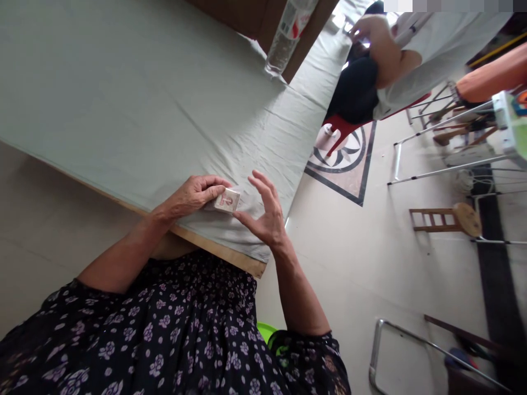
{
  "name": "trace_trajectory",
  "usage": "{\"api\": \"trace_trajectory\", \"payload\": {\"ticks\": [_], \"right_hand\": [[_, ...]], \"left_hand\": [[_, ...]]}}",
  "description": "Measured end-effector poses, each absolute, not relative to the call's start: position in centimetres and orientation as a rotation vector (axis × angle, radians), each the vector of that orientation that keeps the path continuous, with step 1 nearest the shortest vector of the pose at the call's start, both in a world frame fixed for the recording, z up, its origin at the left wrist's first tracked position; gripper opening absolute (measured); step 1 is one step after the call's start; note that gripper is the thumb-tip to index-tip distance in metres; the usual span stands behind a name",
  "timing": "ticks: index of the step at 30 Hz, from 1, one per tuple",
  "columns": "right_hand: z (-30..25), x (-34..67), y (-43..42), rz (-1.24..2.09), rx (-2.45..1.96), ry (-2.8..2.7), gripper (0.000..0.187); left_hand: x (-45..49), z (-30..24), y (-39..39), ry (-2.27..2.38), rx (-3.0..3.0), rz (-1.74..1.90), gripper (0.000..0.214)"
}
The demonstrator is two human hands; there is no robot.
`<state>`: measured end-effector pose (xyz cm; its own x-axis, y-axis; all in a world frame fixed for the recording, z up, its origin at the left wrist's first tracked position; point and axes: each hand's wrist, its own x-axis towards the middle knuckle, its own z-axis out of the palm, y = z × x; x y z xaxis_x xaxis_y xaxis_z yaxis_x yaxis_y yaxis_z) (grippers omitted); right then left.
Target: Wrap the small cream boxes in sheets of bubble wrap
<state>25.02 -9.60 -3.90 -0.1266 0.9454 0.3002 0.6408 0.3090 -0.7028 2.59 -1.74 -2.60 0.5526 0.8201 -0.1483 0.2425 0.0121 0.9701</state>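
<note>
A small white box with red print (226,201) is near the front corner of the cloth-covered table (135,99). My left hand (197,193) grips its left side, thumb on top and fingers along the far edge. My right hand (265,214) is open just to the right, fingers raised and spread. Its thumb tip is close to the box's lower right corner; whether it touches, I cannot tell.
A clear plastic bottle (286,41) stands by a brown board (234,16) at the table's back. Beyond the right edge, a person in a white shirt (444,55) sits on a red stool (341,131). A wooden stool (467,219) and metal-framed chairs (376,351) occupy the floor at right.
</note>
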Motion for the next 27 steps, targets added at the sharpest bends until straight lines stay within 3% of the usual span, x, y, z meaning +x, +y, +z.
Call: {"api": "trace_trajectory", "payload": {"ticks": [2,4,14,22,27], "right_hand": [[-4.3,25.4,-8.4,0.669,-1.389,-1.889,0.095],[-4.8,25.3,-7.4,0.768,-1.367,-1.954,0.105],[-5.0,24.3,-6.4,0.572,-1.445,-1.868,0.077],[-7.6,26.1,-7.6,0.672,-1.469,-1.62,0.088],[-7.6,26.4,-8.1,0.732,-1.458,-1.337,0.061]], "left_hand": [[2.6,-2.7,-1.7,0.949,1.53,0.566,0.051],[2.6,-2.8,-1.7,0.947,1.531,0.567,0.052],[3.2,-2.8,-0.7,0.924,1.423,0.816,0.062],[3.3,-5.2,-0.4,0.956,1.625,0.806,0.082],[3.4,-5.1,-0.8,0.991,1.622,0.822,0.079]]}}
